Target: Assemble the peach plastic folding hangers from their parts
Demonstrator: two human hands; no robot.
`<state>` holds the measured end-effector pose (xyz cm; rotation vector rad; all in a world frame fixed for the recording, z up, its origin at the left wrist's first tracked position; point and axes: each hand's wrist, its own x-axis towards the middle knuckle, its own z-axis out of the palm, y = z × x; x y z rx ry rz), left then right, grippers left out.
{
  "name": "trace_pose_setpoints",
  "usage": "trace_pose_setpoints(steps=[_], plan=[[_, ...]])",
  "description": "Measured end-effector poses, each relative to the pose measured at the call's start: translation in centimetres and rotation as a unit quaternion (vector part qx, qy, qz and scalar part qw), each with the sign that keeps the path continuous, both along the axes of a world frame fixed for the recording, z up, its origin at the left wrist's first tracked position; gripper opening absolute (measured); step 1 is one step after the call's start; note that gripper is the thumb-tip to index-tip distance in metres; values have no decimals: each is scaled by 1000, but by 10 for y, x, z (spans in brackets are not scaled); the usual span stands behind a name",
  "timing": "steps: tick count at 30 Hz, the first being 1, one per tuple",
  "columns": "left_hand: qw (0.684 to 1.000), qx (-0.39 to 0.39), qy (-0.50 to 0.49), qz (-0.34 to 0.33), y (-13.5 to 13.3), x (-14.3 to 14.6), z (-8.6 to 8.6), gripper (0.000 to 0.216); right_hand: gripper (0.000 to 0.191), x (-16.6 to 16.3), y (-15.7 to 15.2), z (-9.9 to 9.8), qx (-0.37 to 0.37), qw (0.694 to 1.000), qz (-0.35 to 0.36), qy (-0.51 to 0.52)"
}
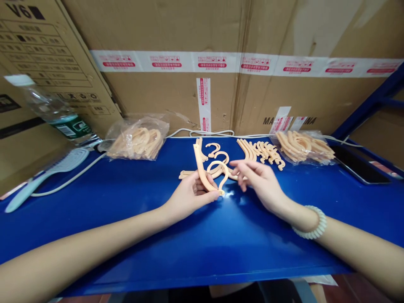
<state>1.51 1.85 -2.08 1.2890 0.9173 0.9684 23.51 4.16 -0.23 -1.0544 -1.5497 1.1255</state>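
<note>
My left hand [192, 194] is closed around a peach plastic hanger piece [202, 170], a curved arm that rises from my fingers. A hook part [221, 170] meets it near the fingertips. My right hand [257, 179] hovers just right of it with fingers spread, holding nothing, above loose peach hanger parts [217, 148] on the blue table [126, 198]. A white beaded bracelet [311, 225] circles my right wrist.
A row of peach arms [261, 151] lies behind my right hand. Plastic bags of the same parts sit at back left [137, 141] and back right [304, 145]. A water bottle [53, 110], a light-blue hairbrush [44, 174], a white cable and a dark tablet [360, 166] share the table; cardboard boxes stand behind.
</note>
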Motion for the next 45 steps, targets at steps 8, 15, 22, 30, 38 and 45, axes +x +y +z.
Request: trace_pose_setpoints(steps=[8, 15, 22, 30, 38, 45], plan=[[1000, 6, 1, 5, 2, -2, -2, 39, 20, 70, 73, 12, 346, 850, 16, -396], [1000, 7, -7, 9, 1, -1, -2, 38, 15, 63, 86, -3, 338, 831, 71, -437], [1000, 9, -17, 15, 1, -2, -2, 38, 15, 41, 53, 12, 259, 954, -100, -115], [1000, 20, -9, 15, 1, -4, -4, 38, 22, 2, -6, 12, 28, 987, -38, 151], [999, 43, -2, 2, 4, -5, -7, 37, 25, -2, -9, -2, -74, 978, -47, 188], [997, 73, 0, -17, 5, -7, -6, 29, 55, -5, -11, -5, -172, 958, 40, 226]])
